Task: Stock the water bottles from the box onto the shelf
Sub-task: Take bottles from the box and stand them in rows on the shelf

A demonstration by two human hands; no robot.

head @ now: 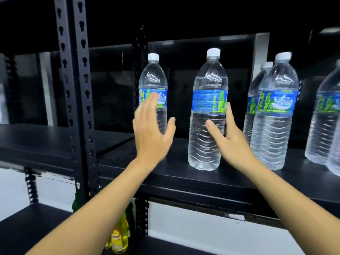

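Several clear water bottles with blue-green labels and white caps stand on the black shelf. My left hand is spread with straight fingers just in front of the leftmost bottle; I cannot tell if it touches it. My right hand holds the middle bottle, thumb across its front and fingers along its right side, while the bottle stands upright on the shelf. More bottles stand close to the right, and another is at the frame edge. The box is out of view.
A black perforated upright post divides this bay from a shelf on the left. Yellow bottles stand on a lower shelf beneath my left arm. Between the leftmost and middle bottles there is a gap of bare shelf.
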